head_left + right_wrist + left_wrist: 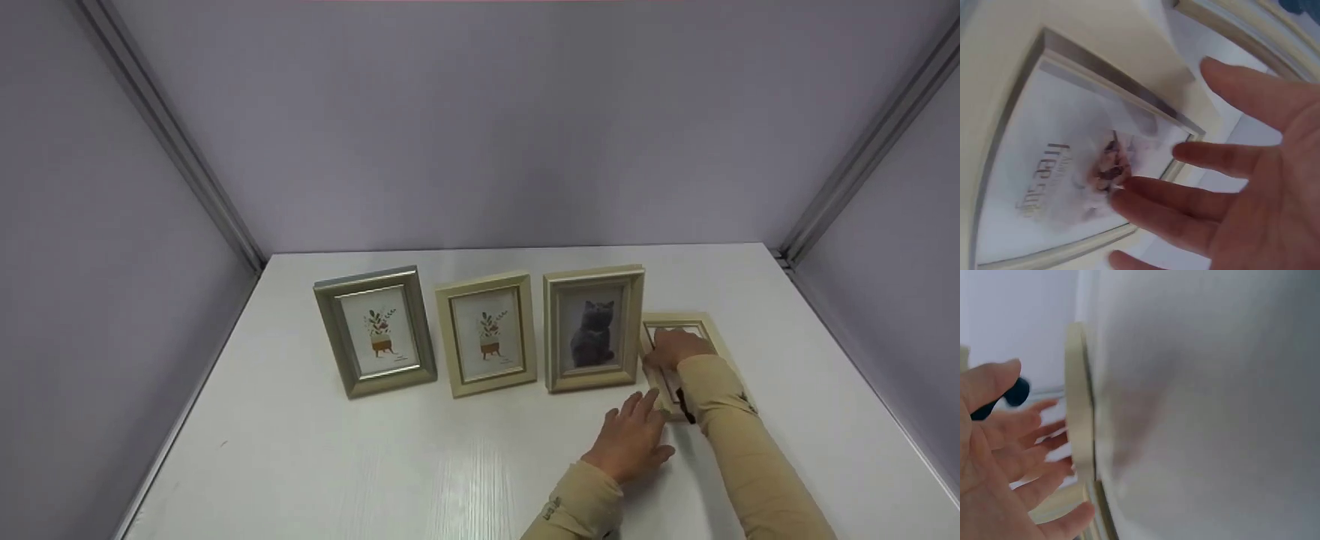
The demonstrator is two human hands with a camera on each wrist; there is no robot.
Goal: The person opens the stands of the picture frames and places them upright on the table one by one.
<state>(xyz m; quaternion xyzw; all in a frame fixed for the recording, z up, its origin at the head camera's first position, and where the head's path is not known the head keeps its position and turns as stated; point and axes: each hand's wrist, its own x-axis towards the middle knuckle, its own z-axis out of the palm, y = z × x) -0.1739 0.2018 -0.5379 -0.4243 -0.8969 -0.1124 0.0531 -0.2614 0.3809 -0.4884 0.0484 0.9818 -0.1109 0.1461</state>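
Note:
At the right of the head view, a cream picture frame (709, 324) lies face up on the white table, partly hidden by my right hand (675, 350). The right wrist view shows printed lettering and a picture (1109, 169) under its glass. That hand's fingers (1185, 202) are spread and fairly straight above the glass; whether they touch it I cannot tell. My left hand (630, 441) is at the near edge of this frame, its fingers extended. In the left wrist view those fingers are beside the cream frame's edge (1079, 405), with nothing gripped.
Left of the lying frame, three frames stand upright in a row: a cream one with a grey cat picture (595, 330), a cream one with a plant picture (487, 335) and a silver one with a similar plant (376, 331). Grey-white walls (480, 127) surround the table (337, 465).

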